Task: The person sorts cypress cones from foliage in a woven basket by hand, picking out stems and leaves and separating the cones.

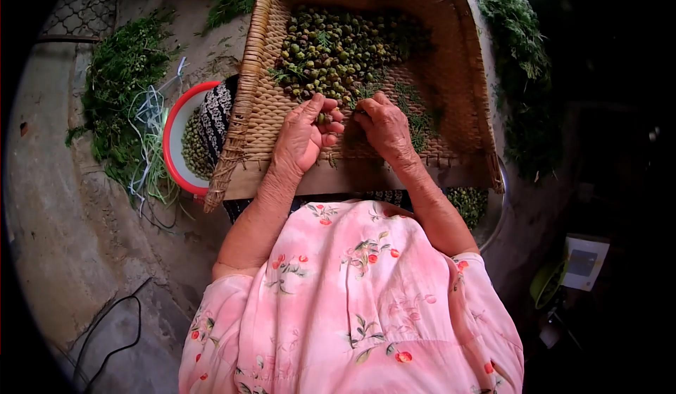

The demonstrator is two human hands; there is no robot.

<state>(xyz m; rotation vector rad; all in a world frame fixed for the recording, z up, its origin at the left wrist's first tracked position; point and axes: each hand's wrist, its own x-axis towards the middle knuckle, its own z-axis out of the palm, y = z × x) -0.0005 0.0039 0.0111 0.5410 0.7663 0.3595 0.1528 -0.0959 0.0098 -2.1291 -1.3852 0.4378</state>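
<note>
A woven wicker winnowing basket (255, 123) rests across my lap, its low edge towards me. Small round green-brown seed cones (336, 45) are heaped in its far part, mixed with bits of green sprigs (415, 116). My left hand (306, 132) is over the near part of the basket, palm turned up, fingers curled round a few of these cones (324, 119). Close to its right, my right hand (386, 128) is closed in a pinch, knuckles up; whatever is between its fingertips is too small or hidden to name.
A red-rimmed white basin (171, 140) holding more cones stands left of the basket. Piles of leafy green branches (127, 91) and a tangle of plastic strings (149, 130) lie on the floor. More branches (517, 49) are at the right. A black cable (113, 323) lies lower left.
</note>
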